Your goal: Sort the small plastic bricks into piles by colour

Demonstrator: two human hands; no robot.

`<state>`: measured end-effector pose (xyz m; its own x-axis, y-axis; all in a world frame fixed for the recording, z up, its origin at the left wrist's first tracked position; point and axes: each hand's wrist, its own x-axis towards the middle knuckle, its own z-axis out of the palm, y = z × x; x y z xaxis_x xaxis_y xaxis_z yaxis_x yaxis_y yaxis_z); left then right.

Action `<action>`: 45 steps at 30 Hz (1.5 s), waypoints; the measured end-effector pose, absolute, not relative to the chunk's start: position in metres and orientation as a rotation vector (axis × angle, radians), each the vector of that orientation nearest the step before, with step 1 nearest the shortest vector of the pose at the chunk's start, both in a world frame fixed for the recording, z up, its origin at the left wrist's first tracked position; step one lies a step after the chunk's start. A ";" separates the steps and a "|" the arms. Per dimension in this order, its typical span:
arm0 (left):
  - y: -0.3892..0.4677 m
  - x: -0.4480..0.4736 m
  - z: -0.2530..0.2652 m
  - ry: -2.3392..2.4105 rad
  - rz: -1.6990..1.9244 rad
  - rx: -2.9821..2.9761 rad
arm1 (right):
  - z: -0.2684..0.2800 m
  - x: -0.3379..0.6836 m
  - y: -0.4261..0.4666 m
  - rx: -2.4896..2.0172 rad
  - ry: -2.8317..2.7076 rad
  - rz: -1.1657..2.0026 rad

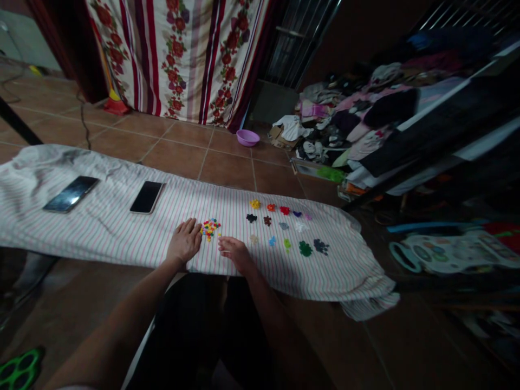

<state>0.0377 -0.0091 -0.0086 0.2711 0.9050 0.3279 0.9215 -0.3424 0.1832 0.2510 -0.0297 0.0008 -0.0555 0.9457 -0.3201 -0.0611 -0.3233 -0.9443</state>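
"So, what is filling the middle of the frame?"

"A long surface draped in white cloth with thin coloured stripes (195, 203) is stretching from the left edge toward the lower right. Two dark, rectangular, glass-faced phones, one farther left (72, 194) and one nearer the centre (147, 197), are lying well apart from the hands."

"How are the hands holding themselves?"

"At centre, the left hand (184, 241) is lying flat, palm down, fingers extended. The right hand (233, 252) is curling its fingers; whether it is pinching anything, I can't tell."

"And which way is the pile lying?"

"The roundish pile of tiny multicoloured pieces (210, 228) is sitting between them: just right of the left fingertips, up and left of the right ones. The left hand is looking slightly nearer; no clear long axis is showing."

"Anything crowding it?"

"Single-colour clusters are spreading in rows at centre right, from a dark green one (305, 248) to a pale beige one (254, 239). The right hand is edging the path toward the lowest row."
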 end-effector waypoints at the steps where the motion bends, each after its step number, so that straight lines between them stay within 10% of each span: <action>1: -0.009 0.038 -0.009 -1.774 -0.591 -2.470 | -0.002 0.247 -0.030 -1.340 -0.956 1.544; 19: -0.010 0.036 -0.007 -1.737 -0.618 -2.507 | -0.018 0.226 -0.017 -1.742 -1.740 0.406; 45: -0.009 0.036 -0.010 -1.736 -0.612 -2.477 | -0.012 0.246 -0.004 -1.545 -1.306 0.803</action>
<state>0.0364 -0.0087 -0.0101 0.2891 0.8915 0.3489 0.9133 -0.3661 0.1785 0.2464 -0.0040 -0.0123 0.2209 0.9718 0.0823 0.3650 -0.0041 -0.9310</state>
